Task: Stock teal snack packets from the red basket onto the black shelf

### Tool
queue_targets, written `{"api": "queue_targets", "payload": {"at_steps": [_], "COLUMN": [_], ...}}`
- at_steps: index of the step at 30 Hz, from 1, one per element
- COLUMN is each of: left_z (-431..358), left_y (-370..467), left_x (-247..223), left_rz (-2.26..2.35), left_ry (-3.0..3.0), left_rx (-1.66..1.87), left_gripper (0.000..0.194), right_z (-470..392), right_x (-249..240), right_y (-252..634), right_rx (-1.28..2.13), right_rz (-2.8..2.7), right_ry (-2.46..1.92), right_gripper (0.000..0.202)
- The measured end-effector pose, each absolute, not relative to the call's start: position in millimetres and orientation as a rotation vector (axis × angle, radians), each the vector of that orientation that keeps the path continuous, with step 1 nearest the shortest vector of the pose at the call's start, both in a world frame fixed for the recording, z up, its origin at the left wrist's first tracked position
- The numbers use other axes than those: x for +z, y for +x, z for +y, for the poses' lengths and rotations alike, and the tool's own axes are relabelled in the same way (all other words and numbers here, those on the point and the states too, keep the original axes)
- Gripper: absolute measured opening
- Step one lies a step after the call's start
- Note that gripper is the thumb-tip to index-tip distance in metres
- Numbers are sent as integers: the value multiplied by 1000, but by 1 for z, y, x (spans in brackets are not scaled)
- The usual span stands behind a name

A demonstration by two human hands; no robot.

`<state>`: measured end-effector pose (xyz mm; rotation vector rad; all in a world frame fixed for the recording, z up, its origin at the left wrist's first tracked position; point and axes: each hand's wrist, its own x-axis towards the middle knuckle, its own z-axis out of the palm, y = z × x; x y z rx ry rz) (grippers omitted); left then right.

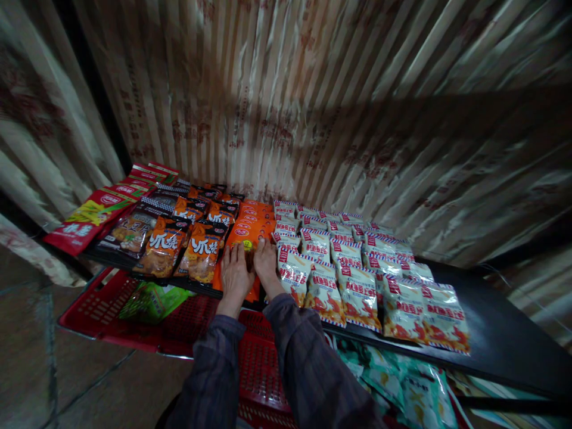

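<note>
Both my hands rest on a row of plain orange snack bags [251, 221] near the shelf's front edge. My left hand [236, 273] lies over the front bag with its fingers extended forward. Close to its right, my right hand [267, 262] touches the bag's right side, its fingers bent down; whether they grip it is hidden. Left of my hands stand orange and black snack bags [199, 251]. To the right, rows of white bags with red lettering [328, 286] begin right beside my right hand.
Red bags [83, 220] and dark brown bags [129, 229] fill the left end of the black shelf [500, 325]. Below it are a red basket [179, 319] holding a green bag [154, 302], and pale green bags [415, 387]. A striped curtain [277, 107] hangs behind.
</note>
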<state>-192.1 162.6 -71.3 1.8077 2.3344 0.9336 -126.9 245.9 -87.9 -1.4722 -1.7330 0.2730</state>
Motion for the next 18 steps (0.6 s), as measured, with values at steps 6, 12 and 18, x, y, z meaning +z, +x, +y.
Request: {"api": "queue_targets", "payload": {"at_steps": [6, 12, 18], "left_z": [161, 160, 160], "left_y": [-193, -194, -192], "left_x": [-67, -68, -68], "left_rz": [2345, 2357, 2347], "left_ry": [1770, 1773, 1803], "left_rx": [891, 881, 860], "left_gripper": [54, 50, 50], "right_z": [237, 239, 238], "right_x": [-90, -92, -90], "right_y": [-137, -137, -133], "right_rx": [270, 277, 329], "right_rz": [-1697, -1807, -1841], "right_ry": [-1547, -1488, -1441], "right_gripper": [41, 42, 46]}}
